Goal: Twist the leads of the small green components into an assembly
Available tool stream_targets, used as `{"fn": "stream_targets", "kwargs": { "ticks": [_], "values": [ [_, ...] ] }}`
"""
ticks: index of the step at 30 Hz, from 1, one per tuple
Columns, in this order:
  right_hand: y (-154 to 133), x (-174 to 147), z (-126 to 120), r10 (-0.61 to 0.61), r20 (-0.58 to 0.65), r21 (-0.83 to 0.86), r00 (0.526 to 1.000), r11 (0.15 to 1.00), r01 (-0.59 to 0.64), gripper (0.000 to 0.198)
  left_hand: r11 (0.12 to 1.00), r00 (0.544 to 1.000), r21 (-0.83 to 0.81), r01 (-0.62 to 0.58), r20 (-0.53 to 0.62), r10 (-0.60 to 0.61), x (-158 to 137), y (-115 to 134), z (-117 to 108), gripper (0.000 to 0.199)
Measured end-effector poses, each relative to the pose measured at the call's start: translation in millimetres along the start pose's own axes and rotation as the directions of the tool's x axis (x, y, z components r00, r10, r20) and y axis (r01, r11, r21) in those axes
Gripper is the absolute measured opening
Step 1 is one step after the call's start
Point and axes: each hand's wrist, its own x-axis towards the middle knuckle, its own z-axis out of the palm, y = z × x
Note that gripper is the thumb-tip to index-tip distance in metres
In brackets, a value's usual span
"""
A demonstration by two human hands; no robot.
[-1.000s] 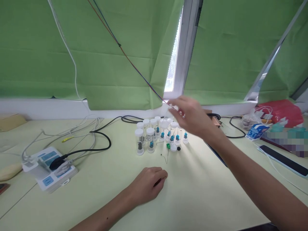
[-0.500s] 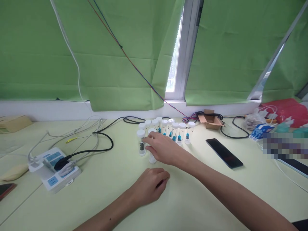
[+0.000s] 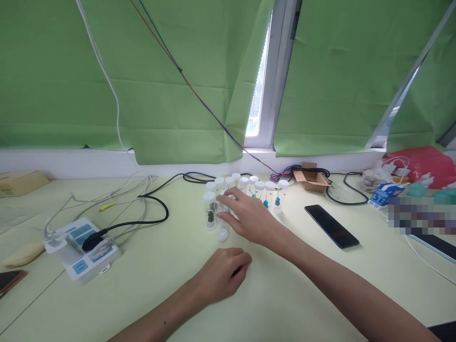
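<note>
Two bare hands were over the pale green desk (image 3: 320, 294). Right hand (image 3: 249, 218) reached to a cluster of small clear plastic vials with white caps (image 3: 249, 187) standing toward the far edge of the desk, near its middle. Its fingers (image 3: 231, 197) were loosely spread and curved among the front vials, fingertips touching the vial just right of the clear vial with dark contents (image 3: 210, 211); whether any vial was actually pinched could not be told. One loose white cap (image 3: 222, 235) lay on the desk just beside the thumb. Left hand (image 3: 223, 275) rested on the desk nearer the front edge, fingers curled together into a loose fist around a thin dark item, mostly hidden. Black smartphone (image 3: 333, 225) lay right of the vials; white power strip (image 3: 83, 244) sat toward the left edge.
</note>
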Motion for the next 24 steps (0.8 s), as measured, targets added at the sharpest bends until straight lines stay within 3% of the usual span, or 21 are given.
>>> {"fn": "stream_targets", "kwargs": {
  "ticks": [5,7,15,24],
  "values": [
    [24,-13,1,0.121,-0.193,0.087,0.974,0.991,-0.106,0.027,0.999,0.998,-0.004,0.053,0.031,-0.053,0,0,-1,0.023],
    [38,-24,10,0.158,-0.200,0.037,0.967,0.987,-0.154,0.028,0.996,0.995,-0.010,0.090,0.036,-0.090,0,0,-1,0.022],
    [81,-66,60,0.342,0.068,-0.139,0.937,0.933,-0.331,0.030,0.980,0.986,-0.113,0.164,-0.001,-0.166,1,-3,-1,0.018],
    [77,-61,73,0.375,0.151,-0.227,0.915,0.914,-0.337,0.034,0.984,0.986,-0.067,0.166,0.032,-0.164,1,-1,-2,0.021]
  ]
}}
